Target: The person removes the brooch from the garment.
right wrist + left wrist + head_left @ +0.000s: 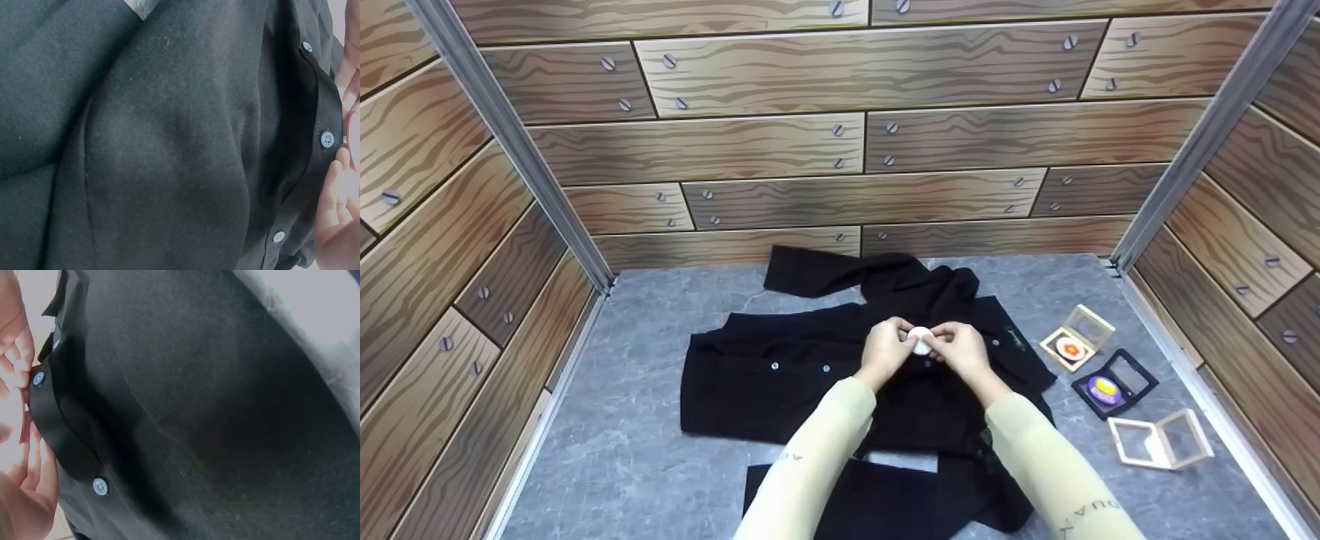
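A black buttoned shirt (780, 397) lies spread on the grey table, its collar to the right and its sleeves reaching to the back and front. Above the shirt's button strip, both hands meet at a small round disc, white on the face seen from the head (920, 341). My left hand (886, 349) pinches its left side, and my right hand (962, 349) its right side. Both wrist views show a reddish rim on the disc (354, 138), close beside a pale shirt button (327, 139). Whether the disc touches the cloth I cannot tell.
Three open hinged cases stand right of the shirt: a light wooden one (1099, 324) with an orange-flower badge (1071, 348), a black one (1140, 373) with a purple-and-yellow badge (1104, 390), and a pale wooden one (1121, 450) nearest. Wood-patterned walls (780, 150) enclose the table.
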{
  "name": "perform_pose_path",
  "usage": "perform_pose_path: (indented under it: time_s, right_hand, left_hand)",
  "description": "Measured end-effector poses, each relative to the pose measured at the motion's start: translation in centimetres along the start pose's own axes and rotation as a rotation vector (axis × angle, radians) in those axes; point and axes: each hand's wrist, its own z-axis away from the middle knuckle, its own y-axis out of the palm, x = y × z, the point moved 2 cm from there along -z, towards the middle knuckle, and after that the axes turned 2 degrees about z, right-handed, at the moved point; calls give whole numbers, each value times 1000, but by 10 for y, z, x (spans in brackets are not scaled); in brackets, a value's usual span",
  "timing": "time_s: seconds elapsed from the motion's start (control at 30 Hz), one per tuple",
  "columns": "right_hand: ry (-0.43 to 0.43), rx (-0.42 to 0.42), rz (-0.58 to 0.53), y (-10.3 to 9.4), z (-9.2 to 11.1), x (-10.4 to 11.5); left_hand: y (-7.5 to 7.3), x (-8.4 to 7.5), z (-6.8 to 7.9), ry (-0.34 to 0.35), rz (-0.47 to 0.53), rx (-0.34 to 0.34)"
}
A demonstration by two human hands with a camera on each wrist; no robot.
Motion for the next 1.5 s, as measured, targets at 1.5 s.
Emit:
perform_pose_path:
  time_s: [1.5]
  right_hand:
    - [-80, 7, -44, -6, 0, -2]
  left_hand:
    - [-6, 4, 0, -85, 52, -7]
